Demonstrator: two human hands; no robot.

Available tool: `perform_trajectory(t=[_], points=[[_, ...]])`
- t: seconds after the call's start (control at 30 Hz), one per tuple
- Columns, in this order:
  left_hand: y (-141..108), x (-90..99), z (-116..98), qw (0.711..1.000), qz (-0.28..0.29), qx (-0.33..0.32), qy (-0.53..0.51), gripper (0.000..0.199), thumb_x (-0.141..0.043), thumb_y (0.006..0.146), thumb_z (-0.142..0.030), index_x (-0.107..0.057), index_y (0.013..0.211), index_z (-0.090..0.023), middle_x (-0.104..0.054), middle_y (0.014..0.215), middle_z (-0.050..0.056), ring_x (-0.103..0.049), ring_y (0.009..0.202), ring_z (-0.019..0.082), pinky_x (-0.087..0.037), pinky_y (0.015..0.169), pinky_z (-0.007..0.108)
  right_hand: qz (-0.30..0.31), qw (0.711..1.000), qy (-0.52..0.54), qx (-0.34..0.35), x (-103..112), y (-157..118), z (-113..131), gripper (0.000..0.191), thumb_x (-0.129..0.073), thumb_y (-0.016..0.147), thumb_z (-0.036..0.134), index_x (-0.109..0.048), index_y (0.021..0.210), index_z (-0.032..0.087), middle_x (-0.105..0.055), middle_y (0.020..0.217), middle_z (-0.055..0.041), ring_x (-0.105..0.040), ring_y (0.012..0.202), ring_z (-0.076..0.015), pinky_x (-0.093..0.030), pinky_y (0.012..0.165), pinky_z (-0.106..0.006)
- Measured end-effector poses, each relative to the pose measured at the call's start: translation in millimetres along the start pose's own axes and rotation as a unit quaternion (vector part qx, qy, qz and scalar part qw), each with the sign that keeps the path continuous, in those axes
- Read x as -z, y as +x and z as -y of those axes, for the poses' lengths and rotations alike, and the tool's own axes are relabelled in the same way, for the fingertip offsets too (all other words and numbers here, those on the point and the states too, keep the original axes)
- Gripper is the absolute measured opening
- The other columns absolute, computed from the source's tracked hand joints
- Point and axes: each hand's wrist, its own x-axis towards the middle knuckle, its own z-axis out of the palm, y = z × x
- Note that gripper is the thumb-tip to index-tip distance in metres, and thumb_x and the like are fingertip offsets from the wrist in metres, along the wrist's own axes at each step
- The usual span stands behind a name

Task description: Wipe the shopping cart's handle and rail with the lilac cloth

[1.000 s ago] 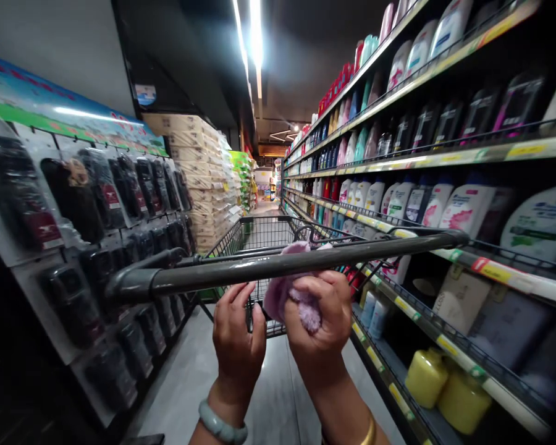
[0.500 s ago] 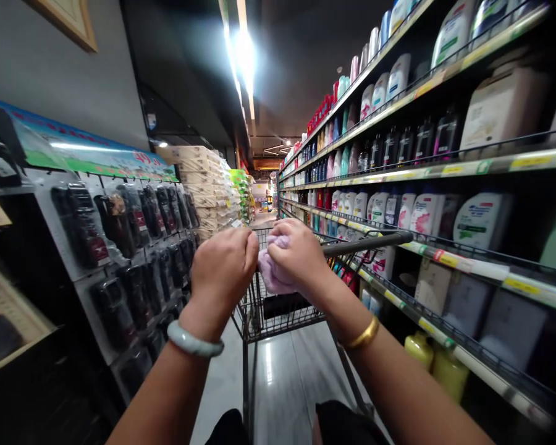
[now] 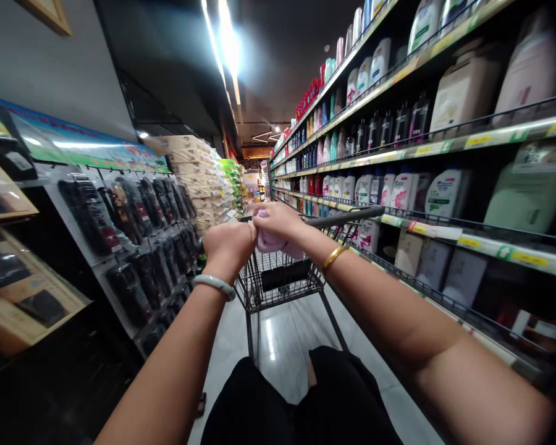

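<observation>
A dark shopping cart (image 3: 287,272) stands in front of me, its black handle bar (image 3: 347,217) running to the right. My left hand (image 3: 229,247) is closed around the handle bar near its left part, a pale bangle on the wrist. Right beside it, my right hand (image 3: 278,221) is closed on a crumpled light purple cloth (image 3: 282,245), which hangs over the handle. The two hands touch or nearly touch. A gold bracelet circles my right wrist.
Shelves of shampoo bottles (image 3: 447,193) line the right side. On the left, packaged dark items (image 3: 132,287) hang on a rack, with stacked boxes (image 3: 201,179) beyond. Grey floor tiles (image 3: 278,337) show beneath the cart.
My right hand has shifted left and up with the cloth, nearer my left hand. The view has turned slightly, and the cart and shelves appear further left.
</observation>
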Motion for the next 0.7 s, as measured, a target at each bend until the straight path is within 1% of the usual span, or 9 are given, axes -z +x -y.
perform_trajectory(t=[0.07,0.1,0.2,0.3,0.4,0.47,0.53,0.6,0.7], points=[[-1,0.4,1,1.000,-0.013,0.011,-0.001,0.062,-0.020,0.096,-0.031,-0.077,0.081,-0.013,-0.075,0.084,0.018,-0.072,0.080,0.035,-0.047,0.061,0.038,0.065,0.998,0.012,-0.008,6,3,-4,0.019,-0.055,0.083,0.027,-0.072,0.089,0.022,-0.074,0.093,-0.0046,-0.063,0.081,-0.0168,-0.042,0.069,-0.027],[-1,0.9,0,1.000,-0.015,0.022,-0.005,0.062,-0.020,0.097,-0.032,-0.077,0.081,-0.012,-0.074,0.084,0.019,-0.072,0.080,0.035,-0.047,0.060,0.038,0.075,0.997,-0.002,-0.032,9,3,-5,0.018,-0.056,0.082,0.026,-0.072,0.087,0.021,-0.074,0.090,-0.0050,-0.063,0.078,-0.0169,-0.041,0.067,-0.028],[0,3.0,-3,0.999,-0.007,0.050,-0.017,0.060,-0.023,0.096,-0.032,-0.078,0.082,-0.010,-0.074,0.084,0.020,-0.072,0.083,0.036,-0.048,0.062,0.039,0.000,0.993,-0.075,-0.095,8,-3,-4,0.019,-0.056,0.083,0.028,-0.072,0.088,0.020,-0.074,0.090,-0.0082,-0.062,0.077,-0.0198,-0.040,0.065,-0.030],[1,3.6,-5,0.999,0.001,0.032,-0.022,0.056,-0.026,0.094,-0.029,-0.078,0.084,-0.012,-0.075,0.086,0.020,-0.072,0.085,0.035,-0.049,0.065,0.040,-0.084,0.992,-0.085,-0.029,1,-17,1,0.024,-0.052,0.087,0.033,-0.071,0.096,0.022,-0.072,0.104,-0.0081,-0.063,0.087,-0.0209,-0.042,0.070,-0.031],[-2,2.6,-6,0.999,-0.007,0.027,-0.024,0.054,-0.027,0.095,-0.029,-0.078,0.084,-0.013,-0.075,0.086,0.019,-0.072,0.085,0.033,-0.049,0.067,0.039,-0.040,0.998,-0.041,0.040,7,-24,-9,0.023,-0.053,0.087,0.032,-0.072,0.098,0.024,-0.072,0.107,-0.0052,-0.063,0.091,-0.0195,-0.043,0.074,-0.030],[-3,1.8,-7,0.999,-0.016,0.042,-0.027,0.055,-0.027,0.096,-0.031,-0.078,0.085,-0.012,-0.075,0.086,0.018,-0.072,0.085,0.031,-0.048,0.068,0.037,-0.007,0.998,-0.057,0.007,15,-23,-21,0.022,-0.055,0.085,0.031,-0.073,0.096,0.024,-0.073,0.102,-0.0059,-0.062,0.088,-0.0203,-0.043,0.073,-0.032],[-2,1.4,-10,0.998,-0.017,0.056,-0.033,0.056,-0.026,0.098,-0.034,-0.078,0.087,-0.012,-0.075,0.087,0.017,-0.071,0.085,0.029,-0.048,0.069,0.036,-0.042,0.992,-0.102,-0.068,18,-24,-28,0.023,-0.054,0.085,0.031,-0.074,0.093,0.021,-0.072,0.094,-0.0091,-0.061,0.082,-0.0220,-0.042,0.070,-0.034],[-2,1.3,-12,0.997,-0.010,0.067,-0.038,0.057,-0.025,0.099,-0.034,-0.078,0.090,-0.013,-0.075,0.088,0.017,-0.070,0.086,0.028,-0.047,0.071,0.036,-0.094,0.982,-0.131,-0.093,13,-30,-24,0.025,-0.052,0.087,0.031,-0.073,0.094,0.019,-0.070,0.097,-0.0117,-0.060,0.081,-0.0229,-0.041,0.070,-0.036],[-1,1.2,-10,0.998,0.006,0.048,-0.039,0.054,-0.027,0.098,-0.031,-0.078,0.092,-0.013,-0.075,0.091,0.017,-0.069,0.090,0.028,-0.046,0.073,0.037,-0.110,0.986,-0.125,-0.015,1,-43,-5,0.028,-0.050,0.091,0.035,-0.071,0.102,0.019,-0.066,0.110,-0.0122,-0.060,0.091,-0.0239,-0.043,0.076,-0.037]])
